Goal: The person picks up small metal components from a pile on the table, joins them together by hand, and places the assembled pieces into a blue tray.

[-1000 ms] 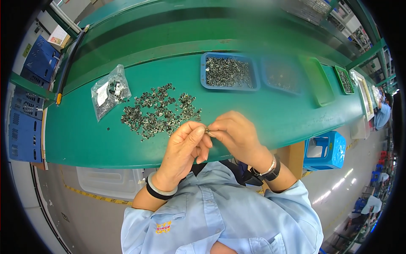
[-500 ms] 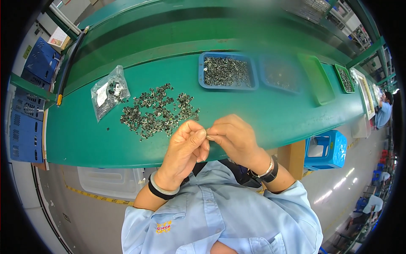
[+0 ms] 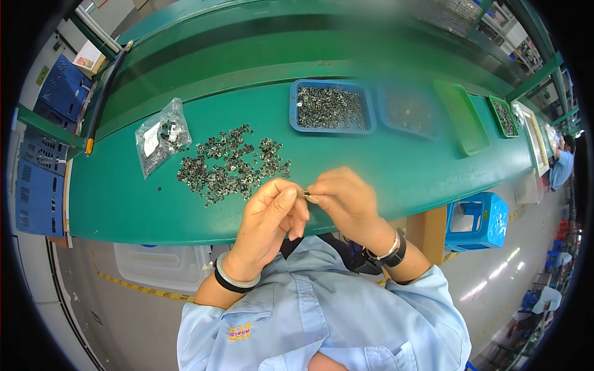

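Over the front edge of the green table [image 3: 124, 213], my two hands meet fingertip to fingertip. Between them is a tiny dark, shiny metal part [image 3: 305, 193], pinched from both sides. My left hand [image 3: 272, 213] has thumb and forefinger closed on it, the other fingers curled. From the right, my right hand [image 3: 346, 201] grips it with thumb and forefinger. Just beyond my left hand lies a loose pile of small black-and-silver metal parts [image 3: 226, 167]. A clear plastic bag [image 3: 162, 137] with a white label and more such parts lies left of the pile.
At the back stands a blue tray [image 3: 296, 123] full of small metal parts. Right of it are a hazy blue tray [image 3: 396, 128], a green tray [image 3: 473, 145] and a smaller green tray [image 3: 510, 130] with parts. A blue plastic stool [image 3: 489, 219] stands beside a cardboard box [image 3: 426, 232].
My fingertips have parted slightly, so the small metal part shows between them now. Both hands stay in nearly the same place.
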### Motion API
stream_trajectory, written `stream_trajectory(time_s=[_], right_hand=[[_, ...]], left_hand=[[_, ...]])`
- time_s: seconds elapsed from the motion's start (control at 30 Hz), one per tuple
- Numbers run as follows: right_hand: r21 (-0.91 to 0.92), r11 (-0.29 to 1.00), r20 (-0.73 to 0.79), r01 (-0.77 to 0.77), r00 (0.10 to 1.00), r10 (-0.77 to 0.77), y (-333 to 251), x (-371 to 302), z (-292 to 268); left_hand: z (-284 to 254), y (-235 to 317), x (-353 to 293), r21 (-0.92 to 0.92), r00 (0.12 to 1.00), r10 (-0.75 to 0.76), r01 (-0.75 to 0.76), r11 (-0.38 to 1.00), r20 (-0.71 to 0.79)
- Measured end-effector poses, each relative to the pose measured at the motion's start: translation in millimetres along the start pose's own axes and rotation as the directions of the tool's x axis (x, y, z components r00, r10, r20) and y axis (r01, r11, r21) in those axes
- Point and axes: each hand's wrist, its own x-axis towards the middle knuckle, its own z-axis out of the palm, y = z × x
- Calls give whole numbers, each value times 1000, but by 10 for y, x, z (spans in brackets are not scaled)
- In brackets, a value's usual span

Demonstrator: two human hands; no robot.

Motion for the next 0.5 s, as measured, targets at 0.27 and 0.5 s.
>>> stream_trajectory(time_s=[0.27,0.5], right_hand=[[416,894,-88,-166,971,221,-91,-83,114],[339,933,-75,-118,985,152,-90,-44,140]], left_hand=[[34,-74,-76,-452,976,-122,191,871,178],[-19,-90,-82,-485,977,-101,182,855,188]])
